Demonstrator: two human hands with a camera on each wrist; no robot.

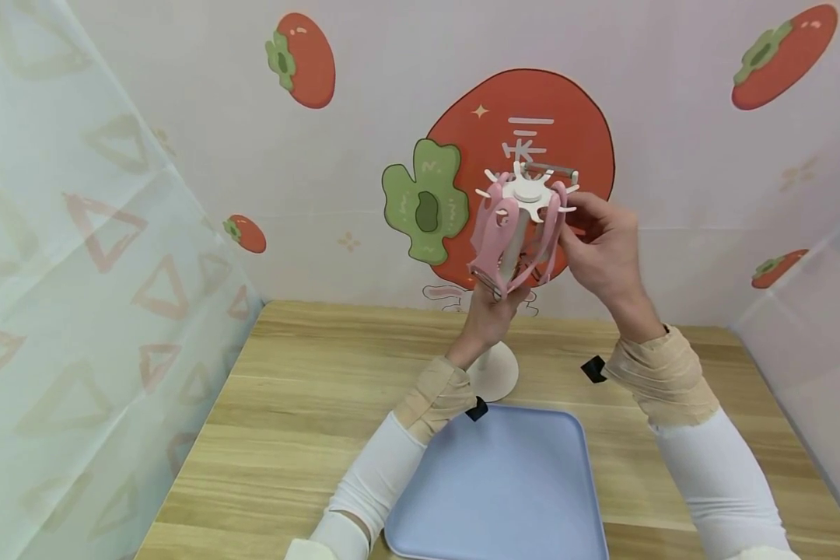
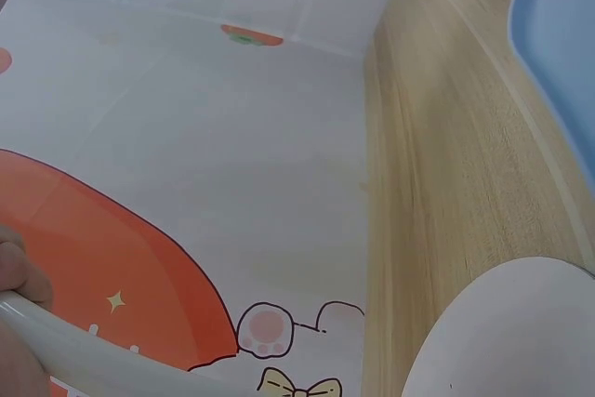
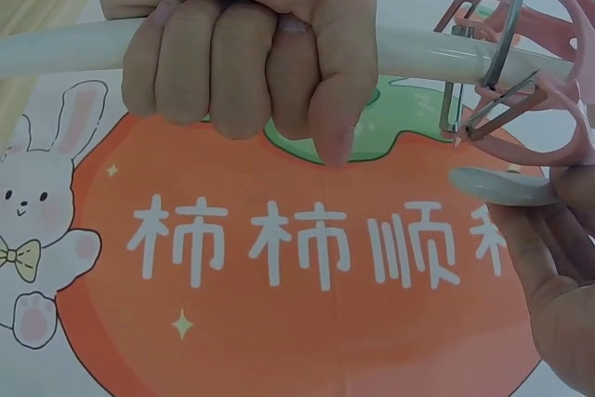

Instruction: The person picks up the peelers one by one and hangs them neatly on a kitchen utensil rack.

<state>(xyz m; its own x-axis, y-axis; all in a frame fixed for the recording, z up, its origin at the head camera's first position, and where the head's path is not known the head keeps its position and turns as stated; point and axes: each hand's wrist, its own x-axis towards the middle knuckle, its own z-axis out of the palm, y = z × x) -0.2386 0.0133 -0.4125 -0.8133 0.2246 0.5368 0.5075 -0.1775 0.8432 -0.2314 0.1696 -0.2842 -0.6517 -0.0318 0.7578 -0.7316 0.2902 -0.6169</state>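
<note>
My left hand (image 1: 490, 315) grips the white pole (image 3: 56, 48) of a hanging rack, its fingers curled round the pole below the hooks. A white hooked top (image 1: 528, 190) crowns the pole, and several pink peelers (image 1: 493, 241) with metal blades hang from it. The rack's round white base (image 1: 500, 373) shows below the left hand, over the table. My right hand (image 1: 602, 241) is at the right side of the hooks, its fingers pinching a white peeler (image 3: 502, 186). Its grey bar (image 1: 549, 169) shows across the top of the rack; much of its handle is hidden by the hand.
A blue tray (image 1: 490, 482) lies on the wooden table (image 1: 287, 404) between my forearms. Behind the rack stands a wall sheet (image 1: 322, 179) printed with persimmons. Another sheet (image 1: 112, 272) borders the table on the left.
</note>
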